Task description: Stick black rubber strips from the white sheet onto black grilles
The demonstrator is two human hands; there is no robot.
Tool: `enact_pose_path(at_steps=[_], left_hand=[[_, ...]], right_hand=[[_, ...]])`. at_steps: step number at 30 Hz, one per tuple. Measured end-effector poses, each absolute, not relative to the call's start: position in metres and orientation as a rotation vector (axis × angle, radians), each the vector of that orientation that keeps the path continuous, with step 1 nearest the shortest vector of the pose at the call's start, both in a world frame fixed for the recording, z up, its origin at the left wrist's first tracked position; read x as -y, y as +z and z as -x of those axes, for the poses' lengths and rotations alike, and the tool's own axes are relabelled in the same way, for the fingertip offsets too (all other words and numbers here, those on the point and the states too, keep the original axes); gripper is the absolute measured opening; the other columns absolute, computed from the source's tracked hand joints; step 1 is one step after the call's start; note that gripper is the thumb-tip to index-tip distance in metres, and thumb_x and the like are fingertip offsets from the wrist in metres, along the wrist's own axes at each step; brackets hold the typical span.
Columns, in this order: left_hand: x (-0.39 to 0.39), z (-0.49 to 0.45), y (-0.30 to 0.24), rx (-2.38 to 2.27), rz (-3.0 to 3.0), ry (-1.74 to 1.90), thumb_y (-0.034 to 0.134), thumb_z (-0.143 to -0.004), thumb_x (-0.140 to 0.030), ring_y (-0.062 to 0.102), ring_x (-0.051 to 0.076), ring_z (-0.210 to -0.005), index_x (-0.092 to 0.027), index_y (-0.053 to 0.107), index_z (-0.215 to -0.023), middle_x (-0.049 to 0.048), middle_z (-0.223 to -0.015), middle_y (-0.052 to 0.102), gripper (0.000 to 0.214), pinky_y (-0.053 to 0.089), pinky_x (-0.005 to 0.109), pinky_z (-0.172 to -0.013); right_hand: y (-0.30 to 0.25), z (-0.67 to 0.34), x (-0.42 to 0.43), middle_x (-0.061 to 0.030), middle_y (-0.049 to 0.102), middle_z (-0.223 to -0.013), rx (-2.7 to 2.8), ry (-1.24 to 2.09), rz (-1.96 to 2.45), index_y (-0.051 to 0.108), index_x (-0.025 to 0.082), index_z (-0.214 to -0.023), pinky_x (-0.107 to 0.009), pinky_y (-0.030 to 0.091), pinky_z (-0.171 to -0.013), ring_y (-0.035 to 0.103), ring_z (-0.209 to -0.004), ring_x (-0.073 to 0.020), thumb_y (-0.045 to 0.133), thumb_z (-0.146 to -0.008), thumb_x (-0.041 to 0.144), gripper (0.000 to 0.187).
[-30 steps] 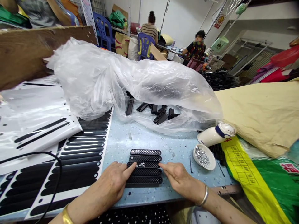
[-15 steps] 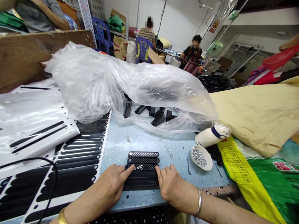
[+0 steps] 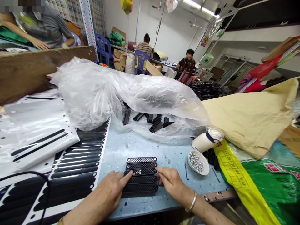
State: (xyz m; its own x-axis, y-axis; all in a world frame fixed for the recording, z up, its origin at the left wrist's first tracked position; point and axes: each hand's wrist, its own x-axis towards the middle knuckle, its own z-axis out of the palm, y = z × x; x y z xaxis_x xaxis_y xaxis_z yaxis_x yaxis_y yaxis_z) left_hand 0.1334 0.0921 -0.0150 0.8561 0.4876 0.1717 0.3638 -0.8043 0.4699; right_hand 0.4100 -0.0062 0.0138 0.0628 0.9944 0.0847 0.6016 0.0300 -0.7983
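Several black textured strips [image 3: 142, 179] lie stacked in a row, front to back, on the blue speckled table. Small silver nuts [image 3: 137, 172] rest loose on the third strip from the back. My left hand [image 3: 114, 187] has its index finger stretched onto that strip's left end, its other fingers bent and partly hidden. At the strip's right end, my right hand [image 3: 172, 183] has its fingertips drawn together; anything between them is too small to make out. Shiny round fittings show at the ends of the two rearmost strips.
A white bowl of small metal parts [image 3: 198, 162] stands right, near a white bottle [image 3: 206, 140] lying tilted. Thin black hex keys [image 3: 187, 172] flank the bowl. A clear plastic bag [image 3: 159, 97] with black pieces lies behind. Black-printed sheets [image 3: 77, 156] cover the left. Other people sit farther back.
The view has tilted up slightly. My right hand's fingers have come together and extend to the strip's right end; my left index finger stays at the left end.
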Motion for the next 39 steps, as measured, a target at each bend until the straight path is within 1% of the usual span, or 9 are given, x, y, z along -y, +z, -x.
enact_pose_path(at_steps=[4, 6, 9, 13, 18, 22, 29, 34, 39], left_hand=[[-0.091, -0.135, -0.010, -0.663, -2.614, 0.395, 0.038, -0.082, 0.004, 0.058, 0.022, -0.083, -0.024, 0.039, -0.144, 0.0076, -0.096, 0.064, 0.068, 0.052, 0.037, -0.078], [-0.090, -0.137, -0.008, -0.678, -2.622, 0.397, 0.037, -0.083, 0.003, 0.059, 0.022, -0.083, -0.023, 0.042, -0.142, 0.0081, -0.095, 0.065, 0.064, 0.052, 0.038, -0.077], [-0.091, -0.137, -0.008, -0.668, -2.632, 0.437, 0.035, -0.085, 0.001, 0.059, 0.022, -0.081, -0.022, 0.043, -0.142, 0.0084, -0.094, 0.065, 0.062, 0.052, 0.038, -0.075], [-0.093, -0.138, -0.010, -0.648, -2.631, 0.483, 0.035, -0.086, 0.000, 0.060, 0.021, -0.078, -0.023, 0.046, -0.140, 0.0078, -0.090, 0.066, 0.060, 0.053, 0.034, -0.073], [-0.092, -0.139, -0.014, -0.643, -2.645, 0.464, 0.032, -0.086, 0.001, 0.059, 0.022, -0.076, -0.020, 0.046, -0.139, 0.0082, -0.087, 0.065, 0.059, 0.052, 0.038, -0.070], [-0.092, -0.141, -0.016, -0.643, -2.625, 0.483, 0.031, -0.087, 0.001, 0.059, 0.022, -0.076, -0.020, 0.045, -0.140, 0.0081, -0.087, 0.064, 0.059, 0.052, 0.037, -0.071], [-0.093, -0.135, 0.010, -0.699, -2.676, 0.350, 0.039, -0.080, 0.002, 0.058, 0.022, -0.078, -0.022, 0.051, -0.134, 0.0070, -0.088, 0.064, 0.060, 0.052, 0.036, -0.073], [-0.097, -0.123, 0.020, -0.748, -2.779, 0.157, 0.043, -0.070, 0.006, 0.056, 0.023, -0.077, -0.021, 0.050, -0.133, 0.0059, -0.087, 0.062, 0.069, 0.051, 0.039, -0.073], [-0.098, -0.114, 0.013, -0.746, -2.791, 0.160, 0.043, -0.069, 0.007, 0.058, 0.023, -0.075, -0.024, 0.047, -0.136, 0.0053, -0.086, 0.064, 0.074, 0.050, 0.038, -0.071]], right_hand=[[0.015, -0.406, 0.000, -0.0050, 0.067, -0.063, 1.252, 0.907, 1.809, 0.074, 0.014, -0.084, -0.025, 0.051, -0.051, 0.063, -0.050, -0.0150, 0.057, -0.085, 0.048, 0.037], [0.012, -0.405, -0.006, -0.0037, 0.064, -0.054, 1.164, 0.988, 1.855, 0.070, 0.015, -0.070, -0.023, 0.046, -0.042, 0.061, -0.044, -0.0147, 0.057, -0.083, 0.054, 0.043], [0.006, -0.403, -0.014, -0.0028, 0.063, -0.050, 1.101, 1.060, 1.879, 0.063, 0.015, -0.061, -0.020, 0.040, -0.034, 0.060, -0.039, -0.0141, 0.057, -0.080, 0.060, 0.049], [0.003, -0.400, -0.019, -0.0005, 0.059, -0.045, 1.043, 1.113, 1.905, 0.057, 0.017, -0.056, -0.019, 0.037, -0.033, 0.057, -0.037, -0.0131, 0.062, -0.077, 0.056, 0.044], [0.009, -0.399, -0.024, 0.0031, 0.051, -0.041, 1.029, 1.100, 1.944, 0.051, 0.019, -0.049, -0.020, 0.033, -0.034, 0.051, -0.036, -0.0110, 0.068, -0.073, 0.038, 0.035], [0.011, -0.398, -0.026, 0.0043, 0.050, -0.040, 0.988, 1.137, 1.968, 0.049, 0.020, -0.050, -0.020, 0.034, -0.032, 0.053, -0.035, -0.0129, 0.067, -0.071, 0.040, 0.034], [0.009, -0.394, -0.013, 0.0008, 0.055, -0.043, 0.967, 1.155, 1.901, 0.055, 0.019, -0.060, -0.023, 0.039, -0.034, 0.054, -0.037, -0.0144, 0.060, -0.072, 0.060, 0.043], [0.006, -0.391, -0.007, 0.0021, 0.053, -0.043, 1.018, 1.081, 1.840, 0.057, 0.021, -0.057, -0.025, 0.040, -0.039, 0.050, -0.039, -0.0133, 0.067, -0.067, 0.060, 0.042], [0.002, -0.390, -0.007, 0.0019, 0.051, -0.042, 1.040, 1.013, 1.828, 0.058, 0.021, -0.055, -0.025, 0.036, -0.040, 0.045, -0.038, -0.0130, 0.067, -0.068, 0.059, 0.041]])
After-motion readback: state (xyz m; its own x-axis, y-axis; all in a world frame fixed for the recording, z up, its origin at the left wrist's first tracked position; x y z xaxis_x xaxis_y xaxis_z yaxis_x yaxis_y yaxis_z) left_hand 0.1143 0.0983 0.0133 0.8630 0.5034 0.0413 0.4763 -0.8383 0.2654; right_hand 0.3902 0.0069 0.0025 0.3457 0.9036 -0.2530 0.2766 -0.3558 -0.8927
